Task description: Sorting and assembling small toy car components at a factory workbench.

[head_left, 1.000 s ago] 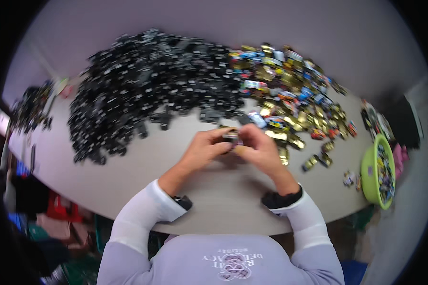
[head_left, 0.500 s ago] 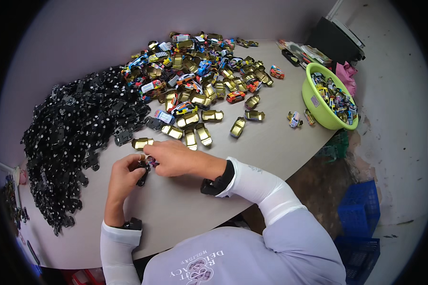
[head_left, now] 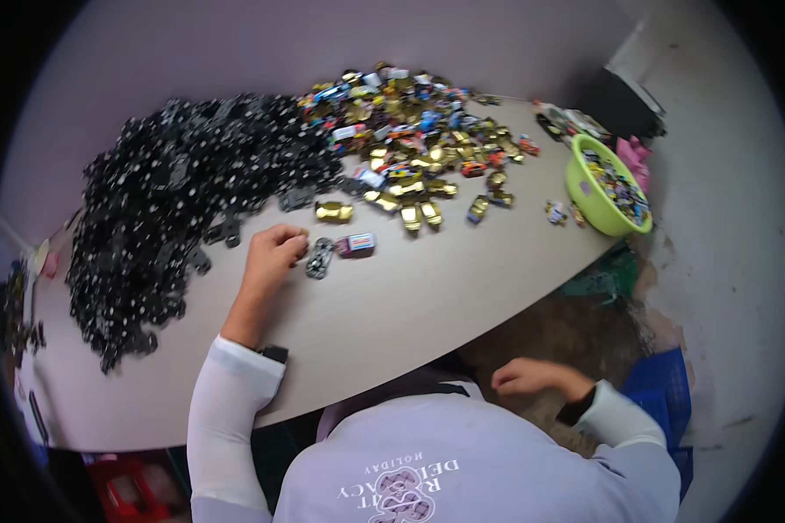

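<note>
My left hand (head_left: 275, 251) is over the table with its fingers curled together; whatever may be inside them is hidden. Just right of its fingertips lies a small dark toy car chassis (head_left: 319, 259). Beside that chassis rests a toy car body (head_left: 356, 245) with a purple end and a white and blue patterned side, apart from the hand. My right hand (head_left: 532, 376) is past the table's front edge, low beside my body. Its fingers are bent inward and slightly blurred, and their contents do not show. A gold toy car body (head_left: 333, 212) sits a little beyond my left hand.
A large heap of black chassis (head_left: 192, 166) covers the table's left side. Colourful and gold car bodies (head_left: 410, 131) are piled at the back. A green basin (head_left: 595, 205) of small toy cars stands at the right. Blue crates (head_left: 663, 383) are on the floor.
My hands have parted: the right has swung right and down off the table, while the left stays by the chassis. A chassis and a purple-ended car body now lie loose on the table.
</note>
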A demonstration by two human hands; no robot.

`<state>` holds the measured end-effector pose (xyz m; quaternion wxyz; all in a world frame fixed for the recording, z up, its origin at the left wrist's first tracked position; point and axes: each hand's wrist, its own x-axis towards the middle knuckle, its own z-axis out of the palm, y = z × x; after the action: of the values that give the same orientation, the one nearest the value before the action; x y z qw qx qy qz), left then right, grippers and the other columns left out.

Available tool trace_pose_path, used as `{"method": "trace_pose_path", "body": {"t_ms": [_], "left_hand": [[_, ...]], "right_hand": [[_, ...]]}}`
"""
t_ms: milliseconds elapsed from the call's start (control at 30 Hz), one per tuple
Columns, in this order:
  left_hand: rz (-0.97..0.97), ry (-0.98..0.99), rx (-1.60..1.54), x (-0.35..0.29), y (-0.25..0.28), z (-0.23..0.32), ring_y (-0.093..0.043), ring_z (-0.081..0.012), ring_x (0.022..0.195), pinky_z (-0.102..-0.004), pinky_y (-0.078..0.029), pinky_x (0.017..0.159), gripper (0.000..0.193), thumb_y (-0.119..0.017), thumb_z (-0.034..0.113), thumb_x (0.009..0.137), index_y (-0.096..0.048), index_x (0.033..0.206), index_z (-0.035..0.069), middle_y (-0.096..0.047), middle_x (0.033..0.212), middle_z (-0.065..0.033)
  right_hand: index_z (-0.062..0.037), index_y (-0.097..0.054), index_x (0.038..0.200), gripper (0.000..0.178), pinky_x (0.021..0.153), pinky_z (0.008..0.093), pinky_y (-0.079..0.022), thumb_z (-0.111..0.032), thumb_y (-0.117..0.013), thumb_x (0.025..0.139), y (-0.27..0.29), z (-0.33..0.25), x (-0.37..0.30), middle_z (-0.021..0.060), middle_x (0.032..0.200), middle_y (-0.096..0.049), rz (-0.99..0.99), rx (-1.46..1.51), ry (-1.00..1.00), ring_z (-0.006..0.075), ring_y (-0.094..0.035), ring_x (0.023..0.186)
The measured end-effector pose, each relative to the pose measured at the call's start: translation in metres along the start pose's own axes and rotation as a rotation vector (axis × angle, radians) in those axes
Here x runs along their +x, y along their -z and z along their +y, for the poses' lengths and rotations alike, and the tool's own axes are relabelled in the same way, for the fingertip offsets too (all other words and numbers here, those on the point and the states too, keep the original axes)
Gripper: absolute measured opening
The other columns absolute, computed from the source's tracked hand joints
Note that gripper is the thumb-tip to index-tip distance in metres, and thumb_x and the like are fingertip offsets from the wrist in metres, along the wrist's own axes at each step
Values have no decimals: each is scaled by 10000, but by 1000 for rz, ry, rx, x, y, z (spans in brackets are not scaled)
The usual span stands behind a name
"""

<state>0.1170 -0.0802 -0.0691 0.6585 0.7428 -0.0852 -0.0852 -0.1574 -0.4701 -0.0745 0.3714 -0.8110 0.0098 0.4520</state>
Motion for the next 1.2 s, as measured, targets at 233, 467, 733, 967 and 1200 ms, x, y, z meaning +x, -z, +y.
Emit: {"method": "trace_pose_path", "body": {"t_ms": [233, 467, 733, 967, 1200], "left_hand": [[-8, -35, -119, -1, 16, -20, -534, -54, 583, -185, -416, 522, 120, -590, 116, 830, -654, 874, 25, -636, 720, -32], [-88, -38, -120, 13, 14, -24, -527, -55, 567, -177, -408, 485, 124, -600, 125, 846, -650, 889, 21, -633, 724, -33], [-66, -9, -125, -6, 20, -17, -527, -47, 598, -173, -414, 514, 146, -603, 171, 863, -656, 895, 39, -638, 754, -20], [-100, -34, -48, -17, 23, -10, -537, -46, 628, -174, -424, 555, 168, -593, 201, 874, -655, 889, 46, -644, 767, -17], [-77, -15, -49, -22, 28, -17, -561, -59, 650, -179, -440, 573, 174, -584, 188, 878, -651, 929, 36, -655, 793, -28]], "right_hand": [[-53, -450, 639, 305, 484, 264, -316, -212, -498, 894, -99, 14, 11, -81, 600, -383, 230, 494, -128, 40, -331, 569], [-5, -556, 1143, 290, 897, 298, -396, -134, -493, 892, -112, 25, 31, 104, 1164, -495, 602, 119, 489, 207, -487, 1042], [-4, -555, 817, 187, 724, 374, -447, -186, -593, 808, -101, 26, 26, 131, 962, -541, 550, -350, 33, 277, -524, 882], [21, -536, 864, 156, 778, 336, -421, -131, -503, 879, -107, 9, 39, 135, 931, -502, 659, 109, 660, 262, -497, 867], [17, -477, 922, 148, 822, 400, -396, -103, -433, 847, -103, 34, 82, 194, 908, -469, 740, -247, 429, 367, -454, 872]]}}
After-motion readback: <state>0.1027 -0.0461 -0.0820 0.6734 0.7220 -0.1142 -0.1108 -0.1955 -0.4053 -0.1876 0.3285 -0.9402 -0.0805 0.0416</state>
